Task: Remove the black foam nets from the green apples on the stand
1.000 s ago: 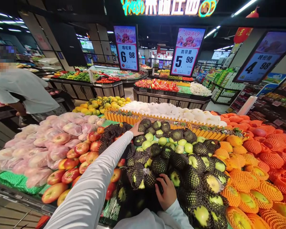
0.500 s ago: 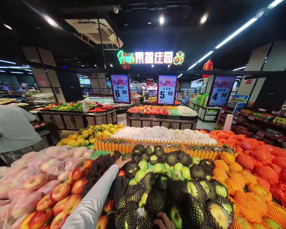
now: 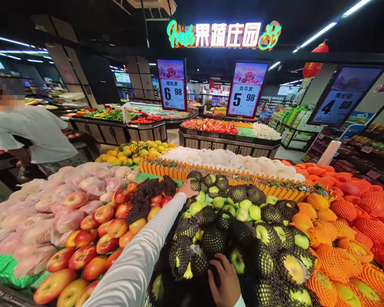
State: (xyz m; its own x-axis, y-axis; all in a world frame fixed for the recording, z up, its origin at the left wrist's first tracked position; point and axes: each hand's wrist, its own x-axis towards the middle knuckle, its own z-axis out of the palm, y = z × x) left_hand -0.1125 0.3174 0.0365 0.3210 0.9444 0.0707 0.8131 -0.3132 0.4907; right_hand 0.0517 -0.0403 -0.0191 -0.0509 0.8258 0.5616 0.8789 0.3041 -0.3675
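My left hand (image 3: 188, 188) reaches across the display to the back left of the green apples (image 3: 218, 202). Its fingers curve against a green apple in a black foam net (image 3: 195, 185); part of the grip is hidden. Nearer to me, my right hand (image 3: 225, 281) is curled, thumb and fingers apart, around a dark netted apple (image 3: 215, 275) that shows only in part. Many green apples around both hands wear black nets, while several near the middle are bare. Loose black netting (image 3: 144, 198) lies over red apples (image 3: 117, 228) left of my left arm.
Pale wrapped fruit (image 3: 51, 209) is piled at the left, orange-netted fruit (image 3: 339, 260) at the right. An orange picket divider (image 3: 169, 170) and white-wrapped fruit (image 3: 224, 160) stand behind. Price screens (image 3: 247, 89) hang above. A person in a white shirt (image 3: 38, 132) is at the left.
The view has tilted down and shifted left. More red apples show beside my left arm, and the black netting covers less of them. More of my right hand is visible.
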